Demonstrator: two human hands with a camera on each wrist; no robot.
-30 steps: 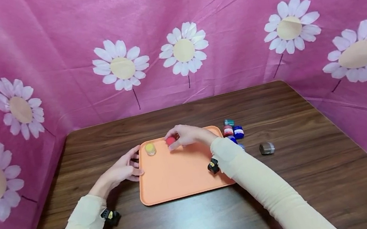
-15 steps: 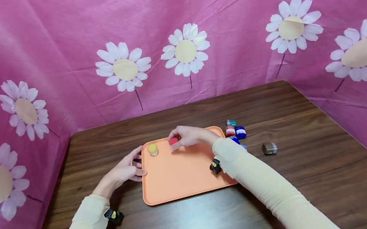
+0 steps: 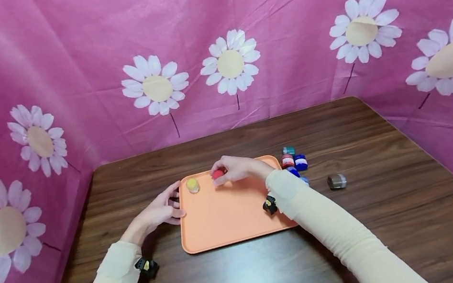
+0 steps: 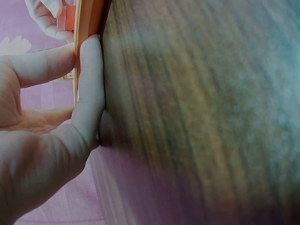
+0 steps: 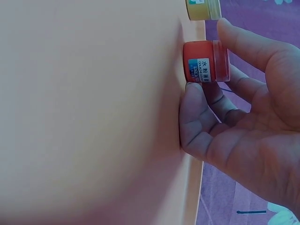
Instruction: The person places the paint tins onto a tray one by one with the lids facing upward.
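Observation:
On the table lies an orange tray point(image 3: 229, 221). My left hand point(image 3: 158, 213) touches its left edge, fingers spread along the rim; the left wrist view shows the thumb point(image 4: 91, 70) against the outer side. At the tray's far side, my right hand point(image 3: 235, 167) holds a red paint jar point(image 5: 200, 61) between thumb and fingers. That jar stands upright with its base at the tray surface, clear lid up, label towards the right wrist camera. A yellow paint jar point(image 3: 192, 185) stands to its left, near the far left corner.
Past the tray's right edge several paint jars lie close together: a teal one point(image 3: 288, 150), a red one point(image 3: 287, 160) and blue ones point(image 3: 301, 162). Further right a brown jar point(image 3: 337, 181) lies on its side. Pink flowered cloth point(image 3: 175, 23) hangs round the table.
The whole scene shifts slightly right in the head view as the camera turns. Both hands, the tray and the jars keep nearly the same places relative to each other.

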